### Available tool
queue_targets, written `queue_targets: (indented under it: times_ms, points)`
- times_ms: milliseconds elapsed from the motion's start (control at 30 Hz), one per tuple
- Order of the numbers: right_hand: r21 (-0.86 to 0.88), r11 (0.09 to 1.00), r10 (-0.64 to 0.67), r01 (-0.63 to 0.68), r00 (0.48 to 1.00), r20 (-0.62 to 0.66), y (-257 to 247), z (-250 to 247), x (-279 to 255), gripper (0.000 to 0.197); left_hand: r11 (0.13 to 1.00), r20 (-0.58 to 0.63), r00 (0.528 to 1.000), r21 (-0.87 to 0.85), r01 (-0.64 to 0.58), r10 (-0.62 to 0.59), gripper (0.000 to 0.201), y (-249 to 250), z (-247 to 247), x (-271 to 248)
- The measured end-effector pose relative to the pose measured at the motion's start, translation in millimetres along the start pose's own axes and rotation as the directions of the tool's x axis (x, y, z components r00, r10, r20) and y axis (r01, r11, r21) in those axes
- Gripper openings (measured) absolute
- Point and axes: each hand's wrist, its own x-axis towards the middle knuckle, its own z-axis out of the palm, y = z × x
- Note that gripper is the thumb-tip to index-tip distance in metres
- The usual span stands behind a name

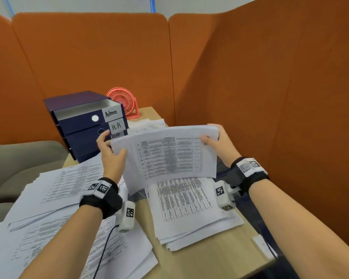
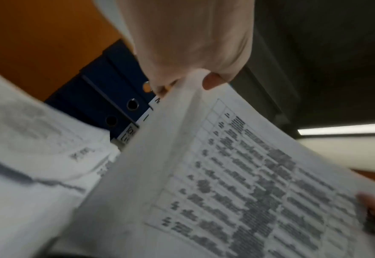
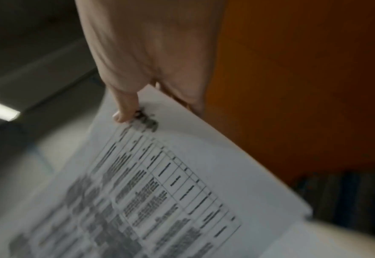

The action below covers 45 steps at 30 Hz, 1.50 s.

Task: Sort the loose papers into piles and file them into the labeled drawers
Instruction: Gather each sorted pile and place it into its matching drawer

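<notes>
Orange partition panels (image 1: 93, 57) round wood desk (image 1: 210, 256), grey seat (image 1: 18, 158) at left.

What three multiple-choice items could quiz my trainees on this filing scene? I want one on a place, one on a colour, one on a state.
1. Where is the fan?
A. behind the drawers
B. on the near paper pile
C. under the table

2. What colour are the drawers?
A. red
B. dark blue
C. green

3. How is the Admin drawer?
A. taken out
B. pushed shut
C. pulled partly open

Key: 1 A, it stands past the drawers' far corner. 2 B, their fronts are dark blue. 3 C, its pale inside shows, while the left hand and right hand hold a sheet in front.
</notes>
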Motion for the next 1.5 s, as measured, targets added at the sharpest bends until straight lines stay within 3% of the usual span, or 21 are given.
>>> queue_targets:
  times_ms: [67,133,233,333,400,433,500,567,667,800,900,1000,1067,1133,1267,1333,1400,1467,1500]
  points:
    - [-0.236,0.966,-0.132,0.105,0.986,-0.100,1,-2,-1,0.071,0.973,0.042,0.985,0.154,-0.172,0.167,0.069,-2,-2,-2]
    - [-0.420,0.872,-0.302,0.253,0.952,-0.055,-1,-4,-3,0.073,0.911,0.154,0.962,0.315,-0.266,0.227,0.068,-4,-1,-3]
    - [-0.593,0.740,-0.340,0.317,0.937,0.077,-1,-9,-1,0.054,0.884,0.199,0.957,0.381,-0.272,0.209,0.064,-5,-1,-2]
    - [-0.552,0.754,-0.418,0.357,0.908,0.017,-3,-16,2,0.040,0.933,0.110,0.973,0.281,-0.225,0.202,0.066,-5,-4,1]
    - [-0.444,0.840,-0.352,0.312,0.936,-0.009,-3,-18,2,0.046,0.990,0.058,0.995,0.114,-0.084,0.078,0.068,-6,-3,4]
    - [-0.322,0.920,-0.237,0.222,0.971,-0.009,-2,-17,2,0.057,0.999,0.051,0.998,0.035,0.034,-0.035,0.061,-7,-2,6]
    - [-0.057,0.997,0.052,-0.046,0.994,0.096,3,-13,1,0.073,0.957,0.109,0.953,-0.037,0.289,-0.283,0.038,-7,5,10]
    - [-0.015,0.989,0.145,-0.146,0.962,0.233,6,-6,2,0.055,0.913,0.156,0.904,-0.026,0.406,-0.398,0.026,-1,15,9]
    - [0.103,0.988,0.103,-0.117,0.986,0.129,-16,-1,7,0.033,0.935,0.117,0.934,-0.076,0.347,-0.337,0.025,18,20,19]
    - [0.206,0.978,0.008,-0.035,0.992,0.129,-36,-14,12,0.039,0.949,0.054,0.962,-0.160,0.272,-0.266,0.030,28,9,32]
    - [0.121,0.981,0.121,-0.155,0.961,0.250,-1,-16,5,0.046,0.915,0.114,0.917,-0.092,0.394,-0.383,0.011,9,6,16]
    - [0.047,0.957,0.246,-0.287,0.886,0.392,44,-9,-11,0.048,0.859,0.118,0.853,-0.004,0.512,-0.508,0.013,-12,8,-6]
    - [0.094,0.946,0.267,-0.309,0.912,0.311,46,-5,-16,0.046,0.843,0.105,0.839,-0.003,0.537,-0.534,0.019,-12,10,-6]
    - [0.143,0.954,0.223,-0.263,0.943,0.247,35,-5,-10,0.045,0.863,0.089,0.862,-0.034,0.503,-0.499,0.017,-8,9,6]
    - [0.199,0.966,0.112,-0.165,0.961,0.254,15,-8,5,0.046,0.889,0.093,0.902,-0.153,0.431,-0.422,0.017,-3,3,25]
    - [0.159,0.967,0.143,-0.201,0.939,0.314,28,-9,3,0.050,0.873,0.146,0.879,-0.125,0.471,-0.453,0.018,-5,0,15]
    - [0.030,0.956,0.258,-0.291,0.888,0.380,61,-9,-1,0.062,0.838,0.219,0.824,-0.046,0.543,-0.522,0.018,-11,-3,-3]
    - [-0.099,0.940,0.340,-0.326,0.877,0.340,90,-10,-5,0.074,0.803,0.271,0.777,-0.025,0.595,-0.568,0.018,-20,-6,-12]
    - [-0.136,0.938,0.346,-0.319,0.895,0.281,90,-7,-7,0.067,0.797,0.290,0.766,-0.017,0.604,-0.574,0.022,-22,-8,-10]
